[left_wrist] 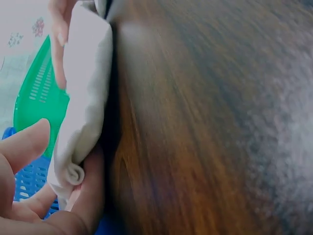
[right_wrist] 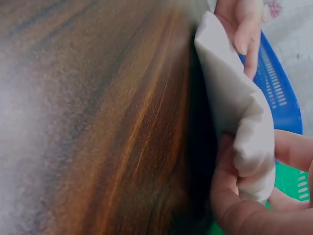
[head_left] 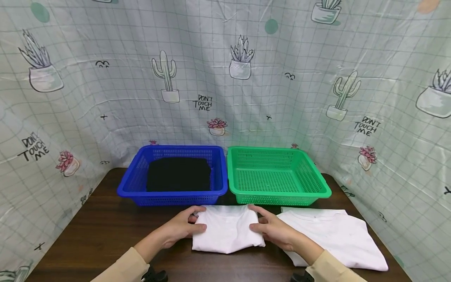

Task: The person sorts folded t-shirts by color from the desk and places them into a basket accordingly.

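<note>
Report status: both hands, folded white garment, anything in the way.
Left hand and right hand gripping opposite sides of folded white garment. Blue basket and green basket just beyond it. Nothing visible blocking the hands.

White cloth (head_left: 225,231), folded into a compact, roughly rectangular bundle, a small roll showing at its left end. Top lightly creased; near edge uneven. Gripped at its sides by left hand (head_left: 181,225) and right hand (head_left: 275,229), low at the table (head_left: 105,235), just before blue basket (head_left: 172,194) and green basket (head_left: 282,194).

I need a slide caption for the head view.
Left hand and right hand hold a folded white garment before a blue basket and green basket.
</note>
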`<move>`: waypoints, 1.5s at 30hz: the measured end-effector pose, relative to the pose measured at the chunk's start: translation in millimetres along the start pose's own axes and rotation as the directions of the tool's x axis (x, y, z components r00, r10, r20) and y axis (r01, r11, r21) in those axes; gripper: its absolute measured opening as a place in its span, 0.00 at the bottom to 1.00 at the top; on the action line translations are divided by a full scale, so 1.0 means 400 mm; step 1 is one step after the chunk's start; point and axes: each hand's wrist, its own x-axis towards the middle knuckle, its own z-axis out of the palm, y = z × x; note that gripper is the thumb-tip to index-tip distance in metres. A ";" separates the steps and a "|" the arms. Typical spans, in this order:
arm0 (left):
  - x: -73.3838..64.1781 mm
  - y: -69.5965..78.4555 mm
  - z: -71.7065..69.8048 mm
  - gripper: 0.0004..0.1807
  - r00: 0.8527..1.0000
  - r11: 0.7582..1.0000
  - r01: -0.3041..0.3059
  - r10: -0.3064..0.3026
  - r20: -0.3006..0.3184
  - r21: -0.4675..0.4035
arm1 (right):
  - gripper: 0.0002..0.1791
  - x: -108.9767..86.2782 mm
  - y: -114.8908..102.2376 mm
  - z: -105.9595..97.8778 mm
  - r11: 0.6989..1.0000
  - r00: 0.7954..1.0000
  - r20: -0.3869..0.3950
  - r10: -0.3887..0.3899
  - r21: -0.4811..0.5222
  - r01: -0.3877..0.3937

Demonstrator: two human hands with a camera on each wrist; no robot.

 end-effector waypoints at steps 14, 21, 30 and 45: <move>-0.004 -0.003 0.023 0.41 0.999 0.998 -0.028 0.029 0.023 -0.059 | 0.47 -0.009 0.003 -0.015 0.999 1.000 -0.014 -0.023 -0.032 0.023; -0.026 0.043 0.051 0.42 0.994 0.993 -0.070 0.077 0.072 -0.100 | 0.47 -0.073 -0.033 -0.048 0.996 0.996 0.041 -0.076 -0.035 0.077; -0.039 0.175 0.098 0.41 0.977 0.980 -0.159 0.173 0.121 -0.119 | 0.47 -0.166 -0.146 -0.122 0.983 0.978 0.136 -0.157 -0.077 0.168; 0.186 0.433 0.152 0.39 0.984 0.980 -0.179 0.180 -0.002 0.089 | 0.46 -0.142 -0.349 -0.341 0.951 0.981 -0.066 -0.182 -0.267 0.158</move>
